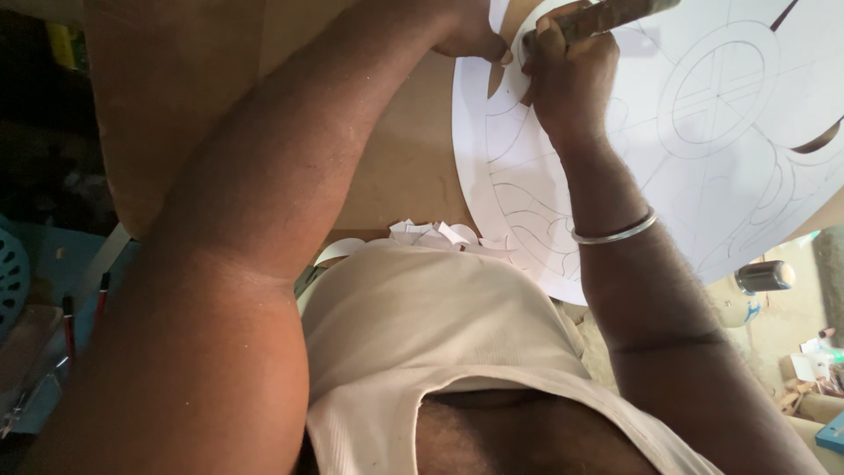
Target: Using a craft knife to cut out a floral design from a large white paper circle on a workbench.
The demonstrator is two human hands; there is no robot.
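Pens (69, 327) with red and dark barrels lie at the far left edge on a teal surface, beside a perforated teal plastic piece (10, 274), well apart from the work. A brown board serves as the bench (400, 149), and the person's broad left forearm crosses it diagonally and hides much of it. The left hand (470, 35) sits at the top of the view, its fingers pressed down on the rim of the white sheet; the hand is partly cut off by the frame edge, so how far the fingers are curled cannot be told. Below, against the white undershirt (422, 325), a small heap of white paper scraps (435, 235) lies at the near edge of the bench.

The round white sheet (703, 176) covers the right half of the bench and overhangs its edge; it carries pencilled curves, a ringed circle with a cross in it, and a few dark cut-out slots. The right hand (571, 75), a metal bangle (615, 232) on its wrist, lies on the sheet just beside the left hand, fingers closed tight round a cutting tool (615, 13). The tool's handle runs long-axis up to the right, out past the top edge, with its working end pointing down-left toward the sheet's rim; the tip itself is hidden by the fingers. At the far right, off the bench, stands a small metal cylinder (763, 276).
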